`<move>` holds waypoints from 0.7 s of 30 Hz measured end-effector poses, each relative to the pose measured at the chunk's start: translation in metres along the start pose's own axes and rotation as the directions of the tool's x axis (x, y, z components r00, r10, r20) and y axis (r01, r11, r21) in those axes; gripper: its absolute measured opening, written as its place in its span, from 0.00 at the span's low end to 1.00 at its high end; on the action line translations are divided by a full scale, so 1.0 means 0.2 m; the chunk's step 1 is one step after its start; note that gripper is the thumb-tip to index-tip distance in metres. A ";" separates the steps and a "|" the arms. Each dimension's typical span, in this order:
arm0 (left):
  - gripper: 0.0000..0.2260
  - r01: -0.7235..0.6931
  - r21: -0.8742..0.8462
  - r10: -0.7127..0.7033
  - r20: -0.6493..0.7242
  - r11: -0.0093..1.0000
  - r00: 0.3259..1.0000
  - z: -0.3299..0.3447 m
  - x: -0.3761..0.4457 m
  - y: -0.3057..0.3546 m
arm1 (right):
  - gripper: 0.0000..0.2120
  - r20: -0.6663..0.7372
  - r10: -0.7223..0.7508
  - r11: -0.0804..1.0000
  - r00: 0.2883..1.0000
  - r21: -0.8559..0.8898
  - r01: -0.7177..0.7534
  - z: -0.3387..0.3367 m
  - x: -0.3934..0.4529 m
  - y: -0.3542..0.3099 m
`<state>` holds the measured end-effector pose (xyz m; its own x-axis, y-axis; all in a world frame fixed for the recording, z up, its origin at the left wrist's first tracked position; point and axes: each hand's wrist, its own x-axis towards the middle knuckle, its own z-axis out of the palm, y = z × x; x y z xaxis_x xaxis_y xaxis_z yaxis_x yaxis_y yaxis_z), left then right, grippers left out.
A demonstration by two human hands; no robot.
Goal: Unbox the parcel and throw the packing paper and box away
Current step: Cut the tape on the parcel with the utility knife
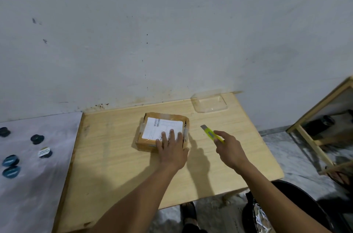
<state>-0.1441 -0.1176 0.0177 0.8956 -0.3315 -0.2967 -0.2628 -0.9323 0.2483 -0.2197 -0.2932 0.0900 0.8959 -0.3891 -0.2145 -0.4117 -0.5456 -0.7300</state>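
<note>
A small brown cardboard parcel (pixel 150 127) with a white shipping label lies taped shut near the middle of the light wooden table (pixel 114 156). My left hand (pixel 172 148) rests flat on the parcel's near right corner, fingers spread over the label. My right hand (pixel 229 148) hovers to the right of the parcel and grips a yellow-green utility knife (pixel 210 133). The knife's blade end points up and left toward the parcel, a short gap away from it.
A clear plastic tray (pixel 209 104) sits at the table's back right by the wall. A grey surface (pixel 28 185) on the left carries several dark round lids (pixel 37 139). A black bin (pixel 298 194) with a liner stands on the floor at the near right, a wooden frame (pixel 313 147) beyond it.
</note>
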 end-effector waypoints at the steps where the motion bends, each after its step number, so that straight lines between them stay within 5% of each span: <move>1: 0.29 -0.006 0.009 0.007 -0.014 1.000 1.000 0.01 -0.01 -0.01 | 0.16 0.005 -0.011 1.000 1.000 0.005 0.011 0.01 0.00 0.00; 13: 0.27 -0.374 0.059 0.377 -0.068 0.926 0.924 0.02 -0.25 -0.70 | 0.15 0.125 -0.095 0.995 0.988 -0.009 0.097 0.21 0.06 -0.06; 18: 0.29 -0.402 -0.217 0.330 -0.302 0.890 0.894 -0.01 -0.26 -0.94 | 0.15 0.188 -0.129 0.991 0.974 -0.012 0.134 0.30 0.12 -0.11; 21: 0.30 -0.275 -0.308 0.161 -0.346 0.911 0.924 -0.02 -0.23 -0.92 | 0.16 0.212 -0.136 0.991 0.968 0.008 0.137 0.35 0.17 -0.15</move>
<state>-0.1357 0.0700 -0.0103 0.9095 -0.4069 0.0853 -0.3749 -0.7138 0.5916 -0.1650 -0.2384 0.0588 0.9583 -0.1453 -0.2461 -0.2837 -0.5874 -0.7579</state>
